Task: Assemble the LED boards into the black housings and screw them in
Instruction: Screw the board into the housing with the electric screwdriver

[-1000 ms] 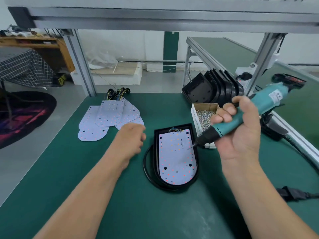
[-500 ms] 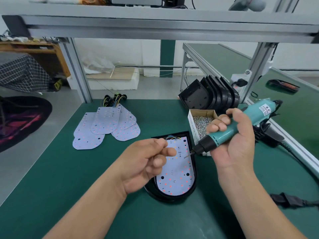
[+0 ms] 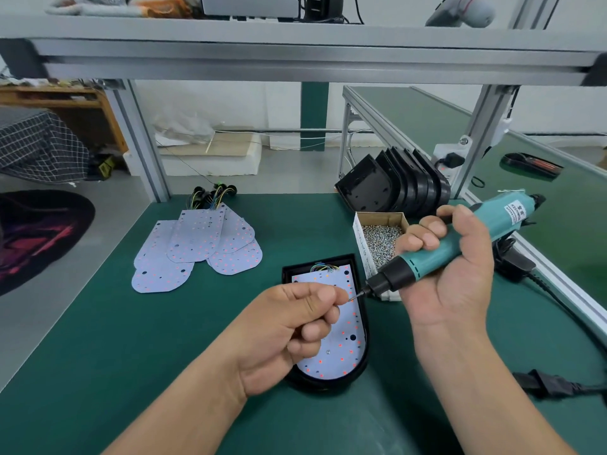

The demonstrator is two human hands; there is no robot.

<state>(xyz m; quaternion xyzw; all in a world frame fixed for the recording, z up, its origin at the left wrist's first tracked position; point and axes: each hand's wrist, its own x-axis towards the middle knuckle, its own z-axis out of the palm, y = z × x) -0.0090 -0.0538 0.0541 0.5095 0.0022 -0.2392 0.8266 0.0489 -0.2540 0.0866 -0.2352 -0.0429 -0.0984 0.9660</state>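
Observation:
A black housing [image 3: 360, 372] lies on the green mat with a white LED board [image 3: 348, 336] seated in it; one screw shows near the board's lower middle. My right hand [image 3: 450, 277] grips a teal electric screwdriver [image 3: 456, 244], its bit pointing left over the board's upper right. My left hand [image 3: 292, 326] hovers above the board, thumb and forefinger pinched together at the bit's tip; whatever small thing they hold is hidden. Spare LED boards [image 3: 197, 247] lie fanned at the left. Empty black housings [image 3: 391, 185] stand stacked at the back right.
An open cardboard box of screws [image 3: 381, 241] sits right of the housing. A black cable and plug [image 3: 551, 382] run along the right side. Aluminium frame posts [image 3: 141, 139] stand at the table's back corners, with a shelf beam overhead.
My left hand rose from the mat left of the housing, turned over and brought its pinched fingers up to the screwdriver bit. The right hand kept the screwdriver nearly in place.

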